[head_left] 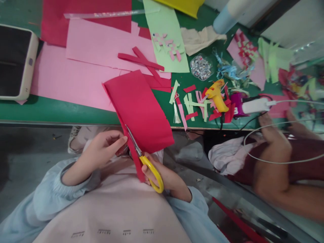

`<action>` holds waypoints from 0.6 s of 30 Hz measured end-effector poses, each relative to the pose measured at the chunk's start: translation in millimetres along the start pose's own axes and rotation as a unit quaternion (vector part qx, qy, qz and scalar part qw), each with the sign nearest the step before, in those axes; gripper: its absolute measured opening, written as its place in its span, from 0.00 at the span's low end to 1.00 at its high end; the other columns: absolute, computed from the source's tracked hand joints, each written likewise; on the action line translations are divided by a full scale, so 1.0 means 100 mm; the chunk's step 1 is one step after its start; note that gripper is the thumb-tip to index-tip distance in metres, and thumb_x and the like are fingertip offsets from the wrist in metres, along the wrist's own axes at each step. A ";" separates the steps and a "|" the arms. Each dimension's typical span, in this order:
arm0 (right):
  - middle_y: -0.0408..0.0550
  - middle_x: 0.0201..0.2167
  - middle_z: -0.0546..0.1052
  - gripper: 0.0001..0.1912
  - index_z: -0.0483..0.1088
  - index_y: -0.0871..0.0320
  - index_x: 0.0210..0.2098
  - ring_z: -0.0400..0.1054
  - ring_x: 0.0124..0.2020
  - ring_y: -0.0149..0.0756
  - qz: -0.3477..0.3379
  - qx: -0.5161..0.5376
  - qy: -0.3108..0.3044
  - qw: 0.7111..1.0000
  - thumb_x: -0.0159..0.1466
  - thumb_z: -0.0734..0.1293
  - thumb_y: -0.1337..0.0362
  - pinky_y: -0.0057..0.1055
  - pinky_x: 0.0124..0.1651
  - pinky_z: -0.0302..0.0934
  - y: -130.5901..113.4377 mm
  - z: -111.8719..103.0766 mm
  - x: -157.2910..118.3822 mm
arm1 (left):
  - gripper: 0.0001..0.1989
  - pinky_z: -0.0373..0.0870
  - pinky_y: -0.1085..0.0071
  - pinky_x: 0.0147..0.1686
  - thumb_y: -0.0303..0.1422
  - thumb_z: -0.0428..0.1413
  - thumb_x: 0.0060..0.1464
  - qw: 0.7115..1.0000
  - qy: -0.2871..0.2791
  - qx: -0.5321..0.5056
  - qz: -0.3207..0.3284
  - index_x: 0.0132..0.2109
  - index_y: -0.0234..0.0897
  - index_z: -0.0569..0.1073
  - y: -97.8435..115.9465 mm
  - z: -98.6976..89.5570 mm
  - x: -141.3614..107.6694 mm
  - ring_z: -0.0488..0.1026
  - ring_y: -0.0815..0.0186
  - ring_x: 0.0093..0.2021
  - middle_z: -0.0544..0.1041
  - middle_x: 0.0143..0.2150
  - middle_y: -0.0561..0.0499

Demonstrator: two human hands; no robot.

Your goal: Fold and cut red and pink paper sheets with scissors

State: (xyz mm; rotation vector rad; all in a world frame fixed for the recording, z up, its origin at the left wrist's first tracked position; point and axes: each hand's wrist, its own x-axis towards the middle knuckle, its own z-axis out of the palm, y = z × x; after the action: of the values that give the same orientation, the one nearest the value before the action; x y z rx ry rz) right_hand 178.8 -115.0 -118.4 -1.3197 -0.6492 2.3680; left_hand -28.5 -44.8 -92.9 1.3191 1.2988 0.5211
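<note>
– Pale garment front (108, 209) of the person lies nearest, small dark marks printed in a row low on it; light blue sleeves (50, 189) flank it. State of the hands?

– Left hand (106, 145): thumb and fingers close on the left edge of a red sheet (141, 111); grip reads as clamped on it, fingers behind partly hidden. Right hand (159, 165): grip clamped on yellow-handled scissors (143, 158), blades pointing far and left.

– Position of the sheet?

– Tilted, its far part over the edge of the green worktop (76, 109), its near part before the person's front. Blades lie along its left side. Narrow red strip (138, 165) hangs left of the scissors; whether it is cut through, cannot tell.

– Surroundings?

– Left: phone (12, 60) in a pale case. Next to it, overlapping pink sheets (101, 40), two red strips (141, 60) crossed on top. Far centre: pale green sheet (174, 28) bearing small woven pieces (178, 55). Right of that, clear dish (201, 67) of tiny items. Nearer: short coloured strips (189, 88), white tassel (176, 114), yellow glue gun (218, 96). Right: co-worker's hand (268, 128) at the worktop edge.
</note>
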 end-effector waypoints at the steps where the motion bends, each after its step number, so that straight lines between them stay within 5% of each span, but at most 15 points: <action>1: 0.38 0.24 0.61 0.27 0.63 0.54 0.38 0.52 0.18 0.25 0.019 0.026 -0.018 0.999 0.63 0.59 0.35 0.24 0.17 0.48 -0.02 0.01 0.01 | 0.19 0.61 0.76 0.21 0.42 0.52 0.58 1.000 0.011 0.005 -0.001 0.23 0.37 0.69 0.00 -0.01 0.01 0.64 0.72 0.20 0.68 0.18 0.56; 10: 0.36 0.23 0.61 0.27 0.63 0.55 0.38 0.48 0.16 0.23 0.094 0.097 -0.035 0.990 0.63 0.59 0.35 0.26 0.18 0.43 -0.02 -0.01 0.03 | 0.14 0.62 0.75 0.22 0.40 0.52 0.55 0.997 0.065 0.035 0.005 0.25 0.38 0.69 -0.01 -0.06 0.08 0.65 0.71 0.20 0.69 0.18 0.56; 18: 0.37 0.26 0.59 0.29 0.59 0.52 0.38 0.49 0.20 0.25 -0.025 0.025 -0.072 0.997 0.57 0.66 0.34 0.27 0.20 0.44 0.02 0.02 -0.02 | 0.13 0.61 0.74 0.23 0.39 0.52 0.54 0.997 0.073 0.035 0.001 0.25 0.38 0.70 -0.05 -0.01 0.03 0.64 0.71 0.21 0.69 0.19 0.57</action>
State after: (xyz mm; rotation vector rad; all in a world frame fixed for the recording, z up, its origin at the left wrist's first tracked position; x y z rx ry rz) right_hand 177.7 -118.0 -117.2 -1.1069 -0.6511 2.4375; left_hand -30.6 -43.3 -98.2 1.3605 1.4479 0.5866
